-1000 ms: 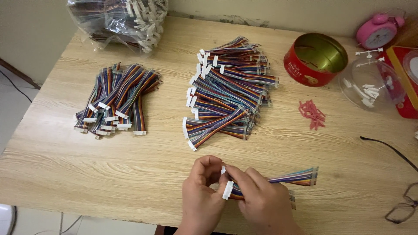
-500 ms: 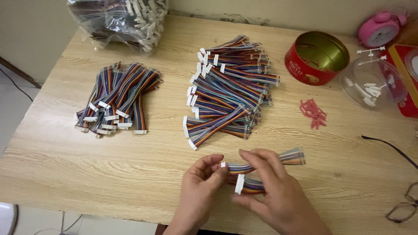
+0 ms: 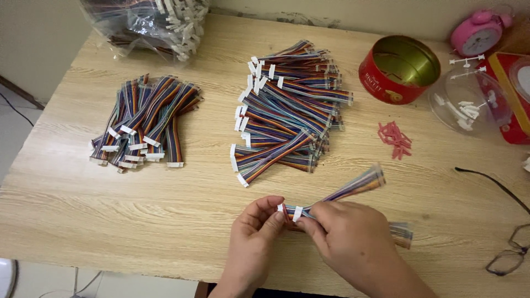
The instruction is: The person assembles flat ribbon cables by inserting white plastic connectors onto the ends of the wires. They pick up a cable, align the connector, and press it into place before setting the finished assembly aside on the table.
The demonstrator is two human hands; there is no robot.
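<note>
— Head view, near edge of wooden table (image 3: 83,221): what held?

— Rainbow ribbon cables (image 3: 353,187), white connector ends pinched together at centre front. Gripped by right hand (image 3: 345,243), fingers folded around cables just behind white plugs; one cable fanning up and right, another poking out past right wrist toward table edge. Left hand (image 3: 254,237) closed narrowly too, thumb and fingertips pinching same white ends from left side.

— Count of cables in grasp?

— Two at least, perhaps more; partly hidden under right hand, so hard to tell.

— Nearest neighbours?

— Big pile of cables (image 3: 287,110) just beyond hands, white plugs mostly facing left. Smaller pile (image 3: 143,124) well to left, plugs facing near edge. Clear plastic bag (image 3: 149,22) with more cables at far left corner.

— And right side?

— Red round tin (image 3: 400,69), open, gold inside, at far right. Small red ties (image 3: 395,139) scattered just in front. Clear plastic lid (image 3: 469,102) holding small white parts beside tin. Pink alarm clock (image 3: 477,33) behind. Red box (image 3: 516,94) at right edge. Black-framed glasses (image 3: 508,243) near right corner, well apart from hands.
</note>
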